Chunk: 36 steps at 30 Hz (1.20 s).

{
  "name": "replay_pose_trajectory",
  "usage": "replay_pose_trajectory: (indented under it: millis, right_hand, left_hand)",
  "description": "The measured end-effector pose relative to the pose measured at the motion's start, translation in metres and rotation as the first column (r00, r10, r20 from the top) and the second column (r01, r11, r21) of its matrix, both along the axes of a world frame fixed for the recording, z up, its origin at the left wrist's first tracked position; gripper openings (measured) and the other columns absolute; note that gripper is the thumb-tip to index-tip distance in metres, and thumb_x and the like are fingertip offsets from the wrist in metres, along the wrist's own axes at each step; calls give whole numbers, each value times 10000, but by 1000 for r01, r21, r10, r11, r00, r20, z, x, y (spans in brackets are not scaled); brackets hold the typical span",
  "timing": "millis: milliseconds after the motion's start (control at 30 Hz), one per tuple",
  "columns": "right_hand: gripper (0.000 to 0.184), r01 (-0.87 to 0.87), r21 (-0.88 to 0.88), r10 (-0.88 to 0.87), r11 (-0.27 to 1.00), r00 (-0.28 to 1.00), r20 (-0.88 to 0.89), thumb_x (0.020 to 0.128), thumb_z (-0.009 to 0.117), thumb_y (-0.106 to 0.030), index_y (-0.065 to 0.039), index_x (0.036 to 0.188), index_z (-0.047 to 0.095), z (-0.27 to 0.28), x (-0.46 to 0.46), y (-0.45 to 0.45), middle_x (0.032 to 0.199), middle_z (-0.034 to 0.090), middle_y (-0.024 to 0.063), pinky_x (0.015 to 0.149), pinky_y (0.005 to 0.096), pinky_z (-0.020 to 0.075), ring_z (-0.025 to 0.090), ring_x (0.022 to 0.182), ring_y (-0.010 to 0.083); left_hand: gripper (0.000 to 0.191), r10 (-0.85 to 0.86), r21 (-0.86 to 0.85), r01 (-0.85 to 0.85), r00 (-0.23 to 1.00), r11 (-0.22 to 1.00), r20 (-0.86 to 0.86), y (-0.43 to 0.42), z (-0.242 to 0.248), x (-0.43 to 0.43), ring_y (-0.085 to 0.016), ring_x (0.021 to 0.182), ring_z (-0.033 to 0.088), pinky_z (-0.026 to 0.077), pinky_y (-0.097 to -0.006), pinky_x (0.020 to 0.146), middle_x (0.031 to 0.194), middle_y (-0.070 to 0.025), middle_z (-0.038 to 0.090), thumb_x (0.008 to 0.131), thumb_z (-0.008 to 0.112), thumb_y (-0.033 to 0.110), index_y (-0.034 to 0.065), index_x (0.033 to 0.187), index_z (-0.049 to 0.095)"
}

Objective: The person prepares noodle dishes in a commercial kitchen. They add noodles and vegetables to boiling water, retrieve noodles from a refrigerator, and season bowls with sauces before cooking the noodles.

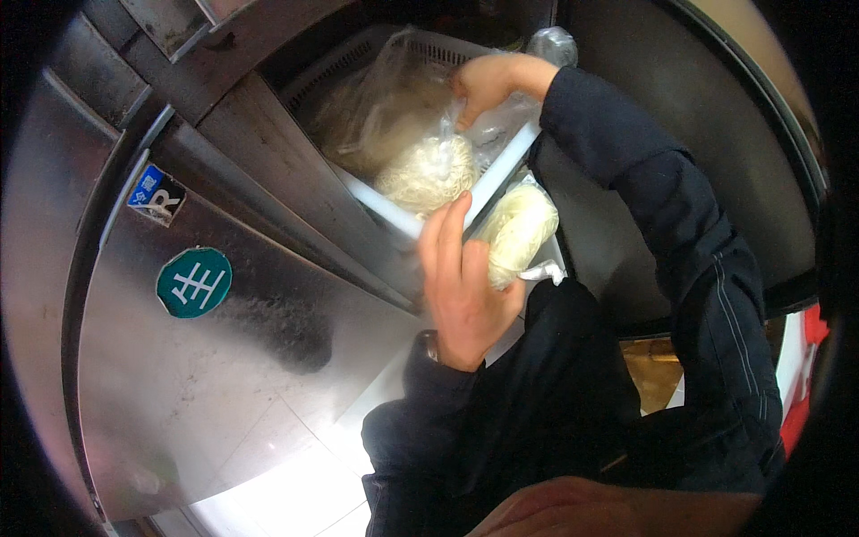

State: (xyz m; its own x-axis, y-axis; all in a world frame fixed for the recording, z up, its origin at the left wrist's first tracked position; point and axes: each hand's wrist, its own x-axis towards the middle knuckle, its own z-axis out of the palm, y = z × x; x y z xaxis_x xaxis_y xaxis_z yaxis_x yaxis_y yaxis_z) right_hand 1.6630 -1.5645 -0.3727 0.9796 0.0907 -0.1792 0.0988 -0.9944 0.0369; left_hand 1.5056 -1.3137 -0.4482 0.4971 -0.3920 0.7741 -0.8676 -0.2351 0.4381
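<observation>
My left hand has its fingers raised against the near corner of a white plastic basket; its palm side is hidden. Beside its thumb lies a clear bag of pale yellow noodles with a knotted end, outside the basket. Inside the basket, a clear plastic bag of thin pale noodles rests near the corner. My right hand reaches over the basket, its fingers closed on the gathered top of that noodle bag. More clear plastic film covers darker contents at the basket's left side.
A stainless steel refrigerator door with a round green sticker fills the left. At the right stands an open door's dark inner panel. A clear plastic bundle lies behind my right wrist. Tiled floor shows below.
</observation>
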Motion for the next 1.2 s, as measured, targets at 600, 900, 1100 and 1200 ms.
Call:
replay_pose_trajectory:
  millis: [600, 900, 1100, 1200]
  right_hand:
    - [353, -34, -138, 64, 990, 973, 223, 906, 608, -307, -63, 1141, 704, -25, 64, -17, 1049, 711, 172, 865, 405, 518, 680, 932, 294]
    - [555, -191, 328, 128, 925, 971, 204, 785, 717, -323, -114, 1291, 629, 16, 16, -11, 1209, 665, 152, 939, 366, 494, 638, 1070, 263]
    - [595, -149, -136, 174, 979, 964, 200, 823, 677, -347, -166, 1375, 553, -14, 14, 0, 1258, 642, 123, 947, 387, 489, 618, 1123, 292]
    - [516, -107, -77, 124, 991, 954, 272, 830, 682, -254, -126, 1321, 590, -25, 47, -28, 1103, 690, 117, 834, 349, 534, 668, 965, 248]
  left_hand:
    - [380, 28, -11, -28, 999, 1000, 21, -3, -4, 0, -417, 1224, 486, 427, -490, 989, 1343, -238, 501, 569, 753, 8, 5, 839, 485]
    - [323, -16, -65, 14, 999, 998, -30, -4, -4, -3, -435, 1182, 493, 402, -483, 989, 1296, -236, 549, 540, 724, 9, -17, 816, 560]
    - [310, -7, -58, 7, 1000, 998, -9, -4, -3, -4, -438, 1180, 492, 406, -483, 985, 1290, -237, 553, 550, 726, 15, -22, 813, 564]
    - [304, -12, -63, 11, 1000, 998, -28, -3, -4, -5, -438, 1178, 491, 406, -482, 986, 1292, -236, 553, 558, 727, 16, -22, 813, 565]
